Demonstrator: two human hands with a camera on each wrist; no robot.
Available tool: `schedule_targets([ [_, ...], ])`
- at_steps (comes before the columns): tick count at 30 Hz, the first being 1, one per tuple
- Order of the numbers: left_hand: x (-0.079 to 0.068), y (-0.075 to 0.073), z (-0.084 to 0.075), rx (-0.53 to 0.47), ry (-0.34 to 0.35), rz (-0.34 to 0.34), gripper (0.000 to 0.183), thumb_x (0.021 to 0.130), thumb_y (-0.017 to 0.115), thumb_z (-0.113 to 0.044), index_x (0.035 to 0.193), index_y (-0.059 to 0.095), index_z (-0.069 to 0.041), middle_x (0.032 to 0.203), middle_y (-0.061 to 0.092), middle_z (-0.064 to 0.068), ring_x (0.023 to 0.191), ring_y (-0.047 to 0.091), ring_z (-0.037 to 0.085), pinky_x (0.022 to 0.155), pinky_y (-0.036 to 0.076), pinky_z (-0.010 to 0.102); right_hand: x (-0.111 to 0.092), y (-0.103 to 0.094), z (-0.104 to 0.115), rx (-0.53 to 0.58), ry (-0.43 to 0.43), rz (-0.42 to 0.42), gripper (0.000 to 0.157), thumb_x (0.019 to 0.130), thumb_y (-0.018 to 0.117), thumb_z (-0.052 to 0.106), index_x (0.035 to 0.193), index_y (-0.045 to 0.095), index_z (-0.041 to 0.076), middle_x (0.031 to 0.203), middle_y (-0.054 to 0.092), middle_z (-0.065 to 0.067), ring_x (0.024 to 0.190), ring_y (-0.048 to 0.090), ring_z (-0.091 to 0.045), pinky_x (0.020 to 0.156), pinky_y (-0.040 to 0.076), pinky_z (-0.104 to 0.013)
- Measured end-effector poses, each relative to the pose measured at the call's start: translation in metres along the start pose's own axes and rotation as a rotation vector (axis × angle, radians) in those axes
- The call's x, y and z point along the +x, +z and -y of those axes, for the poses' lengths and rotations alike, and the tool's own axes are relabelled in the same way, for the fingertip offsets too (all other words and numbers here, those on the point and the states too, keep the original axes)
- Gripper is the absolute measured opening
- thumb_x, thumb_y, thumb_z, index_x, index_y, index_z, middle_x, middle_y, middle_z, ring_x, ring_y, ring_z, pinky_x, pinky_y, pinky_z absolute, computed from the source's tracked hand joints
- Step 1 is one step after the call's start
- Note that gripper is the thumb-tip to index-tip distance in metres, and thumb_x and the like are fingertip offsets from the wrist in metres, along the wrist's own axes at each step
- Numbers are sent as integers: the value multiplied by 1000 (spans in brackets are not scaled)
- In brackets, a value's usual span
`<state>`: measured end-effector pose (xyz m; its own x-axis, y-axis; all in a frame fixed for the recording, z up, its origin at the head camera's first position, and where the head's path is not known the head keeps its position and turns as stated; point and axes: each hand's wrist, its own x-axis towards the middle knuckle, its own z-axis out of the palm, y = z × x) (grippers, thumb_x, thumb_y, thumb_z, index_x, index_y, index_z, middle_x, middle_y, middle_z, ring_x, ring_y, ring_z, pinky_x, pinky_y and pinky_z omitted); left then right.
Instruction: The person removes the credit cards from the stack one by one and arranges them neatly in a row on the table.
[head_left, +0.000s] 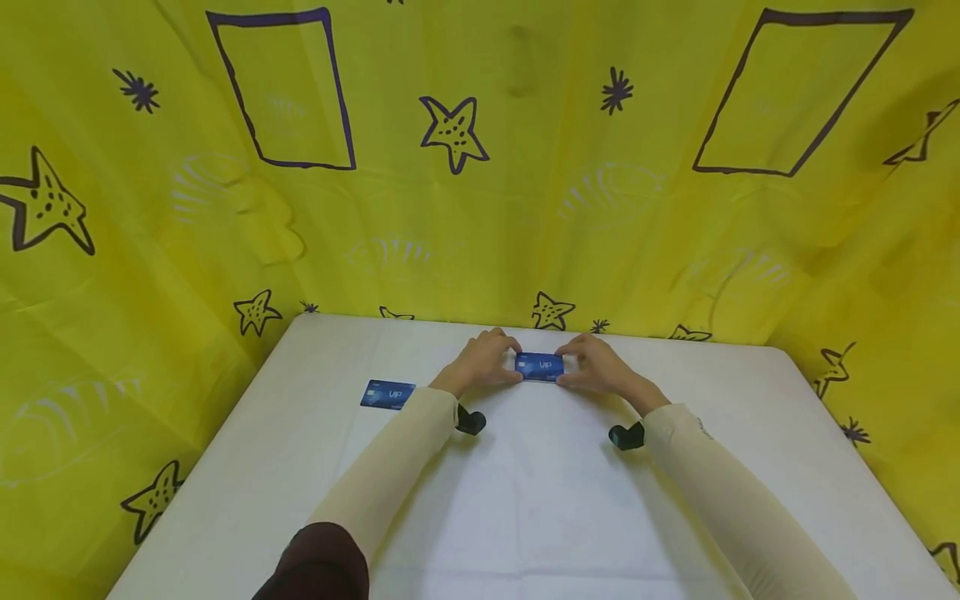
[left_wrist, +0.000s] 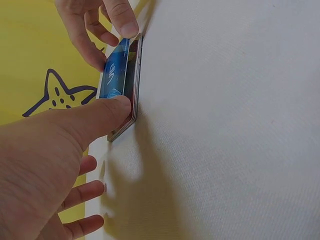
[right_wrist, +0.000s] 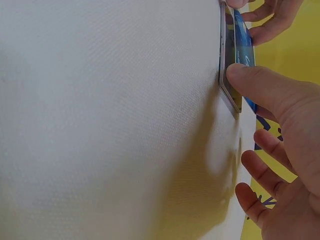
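Note:
A blue card marked VIP [head_left: 539, 367] is pinched at its two short ends by both hands near the table's far edge. My left hand [head_left: 483, 360] grips the left end, with its thumb on the near edge. At the opposite end, my right hand [head_left: 596, 367] pinches with thumb and fingers. Under the card, the left wrist view shows a thin layered flat stack [left_wrist: 138, 82] on the table, its top shiny. The card is tilted over it, with a gap along the near side. A second blue VIP card [head_left: 386, 394] lies to the left, partly hidden by the left sleeve.
The white-covered table [head_left: 540, 508] reaches back to a yellow curtain [head_left: 525, 225] printed with starfish. Black wrist-worn pieces stick out inward from the left cuff [head_left: 471, 421] and the right cuff [head_left: 627, 437], above the tabletop.

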<state>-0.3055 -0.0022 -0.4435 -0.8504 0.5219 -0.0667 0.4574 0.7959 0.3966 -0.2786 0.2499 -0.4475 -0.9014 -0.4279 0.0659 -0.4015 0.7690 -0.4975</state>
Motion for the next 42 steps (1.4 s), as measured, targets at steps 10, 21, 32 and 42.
schedule_targets([
  [10,5,-5,2,-1,33,-16,50,91,80,-37,134,67,-13,132,59,10,123,52,27,109,40,49,1,-8,5,-3,-10,8,47,89,82,19,130,67,0,130,57,-27,115,59,-42,99,48,-58],
  [21,1,-17,-1,18,82,-61,53,89,81,-37,134,67,-11,137,57,13,125,53,29,109,42,46,2,-17,12,19,-31,-28,47,88,82,17,130,66,1,130,54,-28,111,59,-43,94,51,-56],
  [32,-2,-18,4,27,103,-69,52,90,80,-37,133,67,-13,135,57,11,123,53,28,108,43,46,0,-15,17,38,-2,-30,47,88,82,18,130,66,3,133,54,-27,113,59,-44,92,52,-56],
  [42,-7,-24,9,58,132,-58,52,90,80,-36,133,67,-11,134,59,11,125,54,29,110,41,47,1,-14,24,56,-19,-25,48,87,83,20,129,67,3,130,54,-26,113,60,-43,92,52,-55],
])
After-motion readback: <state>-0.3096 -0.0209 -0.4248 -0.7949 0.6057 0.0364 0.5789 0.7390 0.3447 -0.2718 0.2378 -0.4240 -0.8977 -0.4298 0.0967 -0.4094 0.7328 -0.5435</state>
